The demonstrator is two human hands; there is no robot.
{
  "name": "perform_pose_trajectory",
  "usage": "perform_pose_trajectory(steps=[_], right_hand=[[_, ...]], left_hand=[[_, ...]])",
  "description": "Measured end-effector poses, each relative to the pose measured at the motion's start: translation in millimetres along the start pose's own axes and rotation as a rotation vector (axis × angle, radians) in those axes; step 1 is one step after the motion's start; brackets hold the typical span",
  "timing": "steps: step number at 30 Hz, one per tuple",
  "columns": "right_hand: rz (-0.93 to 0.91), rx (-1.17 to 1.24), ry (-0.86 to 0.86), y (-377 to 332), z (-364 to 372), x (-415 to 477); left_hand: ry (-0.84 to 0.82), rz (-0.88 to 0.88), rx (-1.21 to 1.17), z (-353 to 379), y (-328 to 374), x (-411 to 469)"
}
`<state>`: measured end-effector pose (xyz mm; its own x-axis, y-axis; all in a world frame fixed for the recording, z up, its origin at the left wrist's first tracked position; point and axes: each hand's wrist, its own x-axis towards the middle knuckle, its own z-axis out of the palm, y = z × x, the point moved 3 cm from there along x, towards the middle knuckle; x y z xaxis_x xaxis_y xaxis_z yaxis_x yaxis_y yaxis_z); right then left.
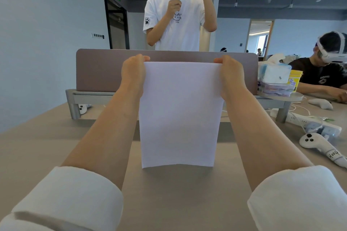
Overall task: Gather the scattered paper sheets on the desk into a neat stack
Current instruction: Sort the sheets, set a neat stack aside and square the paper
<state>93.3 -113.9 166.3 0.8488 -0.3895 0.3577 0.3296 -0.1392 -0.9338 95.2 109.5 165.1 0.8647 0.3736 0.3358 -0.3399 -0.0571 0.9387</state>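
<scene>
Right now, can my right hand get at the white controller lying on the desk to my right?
Probably, but not yet: the right hand pinches the top corner of the paper. The desk between it and the white controller looks bare, so only that grip holds it back.

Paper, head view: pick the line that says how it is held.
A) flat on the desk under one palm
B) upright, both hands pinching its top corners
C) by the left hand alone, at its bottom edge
B: the left hand and the right hand each pinch a top corner of the paper, which hangs upright over the desk.
</scene>
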Motion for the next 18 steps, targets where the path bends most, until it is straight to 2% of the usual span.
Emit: perform_pose_trajectory(steps=[2, 6, 12, 15, 18], right_hand=[[0.007, -0.043, -0.066, 8, -4, -8], [-0.045, 0.084, -0.223, 46, -9, -23], [0.109, 0.189, -0.479, 109, -7, -41], [0.156, 0.225, -0.448, 121, -7, -45], [0.167, 0.21, -0.329, 121, -5, -45]], left_hand=[[-0.064, 0.009, -0.035, -3, -5, -5], [-0.27, 0.073, -0.127, -9, -42, -18], [-0.434, -0.029, -0.217, -15, -106, -31], [-0.406, -0.083, -0.254, -12, -114, -38], [-0.315, -0.063, -0.207, -7, -107, -41]])
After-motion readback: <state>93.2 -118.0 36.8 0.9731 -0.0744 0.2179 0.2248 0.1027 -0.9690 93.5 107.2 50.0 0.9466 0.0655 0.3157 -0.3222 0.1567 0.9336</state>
